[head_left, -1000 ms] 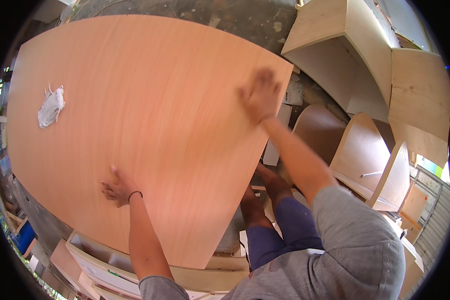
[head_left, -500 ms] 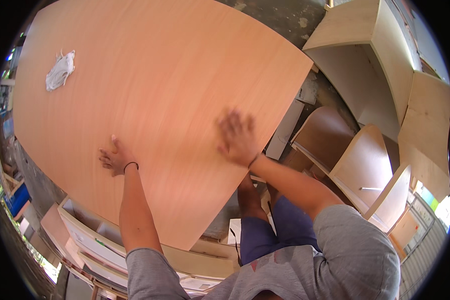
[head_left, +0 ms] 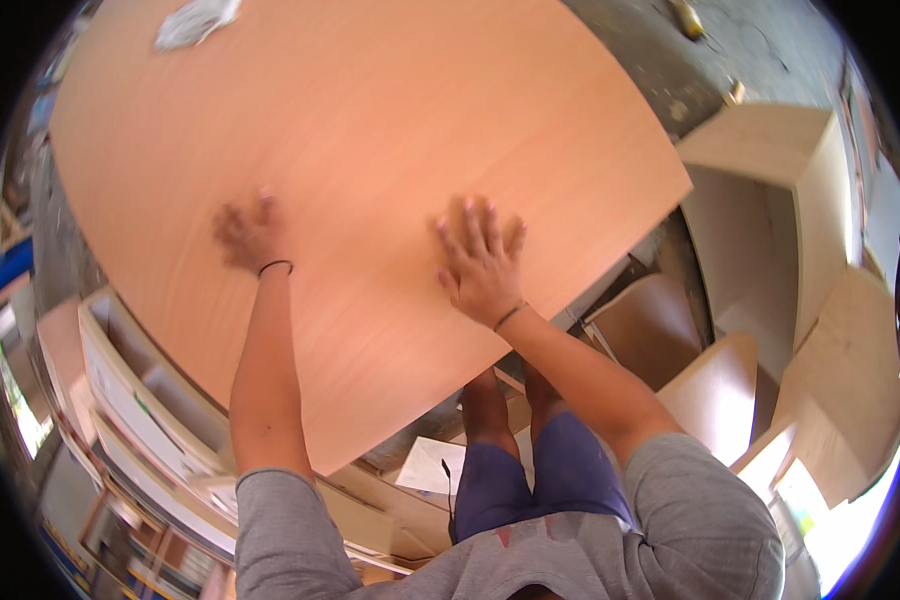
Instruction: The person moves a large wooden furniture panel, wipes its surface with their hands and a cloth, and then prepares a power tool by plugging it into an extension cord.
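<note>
Fingers spread wide, your right hand (head_left: 482,265) lies palm down on the large wood-grain board (head_left: 370,120), near the edge closest to your legs. Your left hand (head_left: 253,232) is also over the board, its fingers apart but blurred, so you cannot tell whether the whole palm presses flat. Both arms reach forward with a dark band at each wrist, and the hands stand well apart from one another.

The board spreads in front of you, its near corner pointing toward your left sleeve (head_left: 290,530). Near its far left part rests a crumpled white piece of material (head_left: 198,22), beyond both hands. To your right, past the board's corner, stands a pale hollow wooden box (head_left: 745,220), with a brown round-topped panel (head_left: 655,325) on your side of it. At lower left, just beside the board, sits a pale compartmented wooden unit (head_left: 145,400).
</note>
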A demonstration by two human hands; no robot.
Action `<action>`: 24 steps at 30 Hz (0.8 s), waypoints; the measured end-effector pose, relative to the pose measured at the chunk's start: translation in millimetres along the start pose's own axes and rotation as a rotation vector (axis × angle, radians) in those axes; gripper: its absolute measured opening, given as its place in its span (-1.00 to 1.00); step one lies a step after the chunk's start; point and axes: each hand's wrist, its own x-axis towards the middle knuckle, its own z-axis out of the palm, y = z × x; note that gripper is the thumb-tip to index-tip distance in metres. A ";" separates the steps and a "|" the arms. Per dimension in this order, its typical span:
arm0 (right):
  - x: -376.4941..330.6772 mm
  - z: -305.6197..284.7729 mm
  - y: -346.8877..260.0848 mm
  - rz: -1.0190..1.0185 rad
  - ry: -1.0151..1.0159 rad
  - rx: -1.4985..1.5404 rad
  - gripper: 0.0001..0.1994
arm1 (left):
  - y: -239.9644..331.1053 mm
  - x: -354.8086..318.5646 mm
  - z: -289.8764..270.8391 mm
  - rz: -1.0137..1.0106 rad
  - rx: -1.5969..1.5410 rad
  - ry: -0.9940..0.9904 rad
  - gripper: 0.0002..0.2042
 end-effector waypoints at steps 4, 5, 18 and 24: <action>36.1 -15.5 76.9 -0.230 0.038 -0.110 -0.33 | -52.1 -24.4 -4.5 0.450 -0.155 0.000 -0.27; 60.3 -29.8 111.1 -0.168 0.109 -0.180 -0.34 | -73.6 -24.0 -5.1 0.412 -0.155 0.013 -0.27; 289.8 5.3 -56.2 0.009 0.400 -0.176 -0.13 | -119.3 -38.9 -6.6 0.074 -0.076 -0.010 -0.31; 234.3 69.2 -195.3 -0.670 0.109 -0.079 -0.26 | -130.4 -33.5 -5.7 0.065 -0.013 -0.004 -0.31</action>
